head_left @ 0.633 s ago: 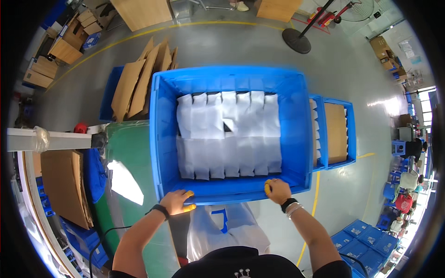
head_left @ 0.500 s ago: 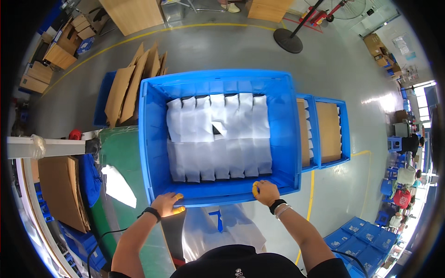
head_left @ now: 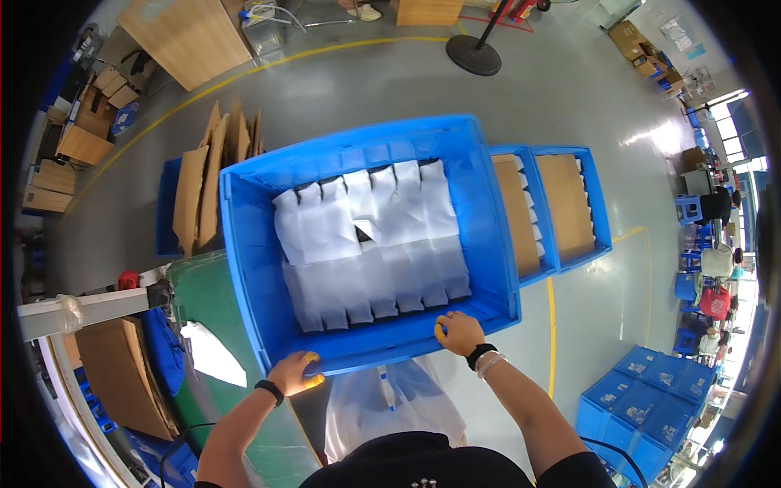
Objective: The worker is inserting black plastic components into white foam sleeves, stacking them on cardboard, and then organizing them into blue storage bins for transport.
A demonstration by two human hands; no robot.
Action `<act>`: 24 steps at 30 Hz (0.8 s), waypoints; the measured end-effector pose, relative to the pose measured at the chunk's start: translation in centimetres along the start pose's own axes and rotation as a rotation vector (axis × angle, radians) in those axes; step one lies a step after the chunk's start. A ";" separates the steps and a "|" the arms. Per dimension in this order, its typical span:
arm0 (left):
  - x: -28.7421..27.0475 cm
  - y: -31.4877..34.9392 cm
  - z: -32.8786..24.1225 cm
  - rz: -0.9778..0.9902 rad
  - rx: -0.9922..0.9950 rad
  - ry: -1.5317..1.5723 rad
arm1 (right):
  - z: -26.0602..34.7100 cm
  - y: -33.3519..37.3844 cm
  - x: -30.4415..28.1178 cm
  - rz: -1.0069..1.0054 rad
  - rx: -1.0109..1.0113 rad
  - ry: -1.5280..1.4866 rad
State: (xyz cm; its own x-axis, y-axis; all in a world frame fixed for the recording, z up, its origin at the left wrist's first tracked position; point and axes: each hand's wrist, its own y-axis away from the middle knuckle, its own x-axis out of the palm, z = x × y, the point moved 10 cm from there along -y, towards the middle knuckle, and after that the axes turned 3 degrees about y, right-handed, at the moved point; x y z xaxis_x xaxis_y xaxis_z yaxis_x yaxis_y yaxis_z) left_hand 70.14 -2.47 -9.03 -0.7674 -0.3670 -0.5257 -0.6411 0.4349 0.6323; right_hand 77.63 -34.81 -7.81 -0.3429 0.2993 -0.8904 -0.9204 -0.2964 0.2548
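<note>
Both hands were on the big one: a deep, open, blue rectangular plastic crate (head_left: pixel 474 236), sitting slightly askew right in front of the person, and it was the landmark for everything else. The left hand (head_left: pixel 290 374) had the crate's near-left rim, thumb over the edge and a finger below, both tips in yellow covers (head_left: pixel 312 381); the right hand (head_left: pixel 461 332) was curled over the near rim toward the right corner, closed on it too. Inside the crate, what a neat load: soft white fabric-like pouches (head_left: pixel 374 281) ran in two rows across the floor, with a small dark gap between the rows. Left of the crate lay a green tabletop (head_left: pixel 199 285), and beyond its far-left corner stood flat brown cardboard sheets (head_left: pixel 191 191). Just to the crate's right, two more blue plastic crates (head_left: pixel 547 211) sat side by side, brown cardboard panels (head_left: pixel 567 203) in them.
</note>
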 end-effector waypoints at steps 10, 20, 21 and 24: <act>-1.1 -10.7 10.0 0.061 -0.711 1.613 | 0.8 -0.8 -0.3 0.074 0.035 0.014; 8.0 -16.0 25.1 -0.392 -0.961 0.715 | 0.7 -0.8 -0.1 0.039 -0.009 0.062; 8.4 -14.2 28.6 -0.512 -0.960 0.647 | 2.4 -1.7 0.1 0.025 -0.066 0.047; 10.0 -18.4 24.6 -0.574 -0.983 0.620 | 0.1 -0.1 0.4 0.058 -0.010 0.098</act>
State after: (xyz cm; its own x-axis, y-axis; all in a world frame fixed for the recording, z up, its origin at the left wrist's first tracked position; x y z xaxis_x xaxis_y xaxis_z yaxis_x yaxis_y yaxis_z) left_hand 74.14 6.05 -39.89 -0.0862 -0.7306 -0.6773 -0.4017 -0.5966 0.6947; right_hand 77.59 -34.58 -8.22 -0.3751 0.1911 -0.9071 -0.8974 -0.3200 0.3037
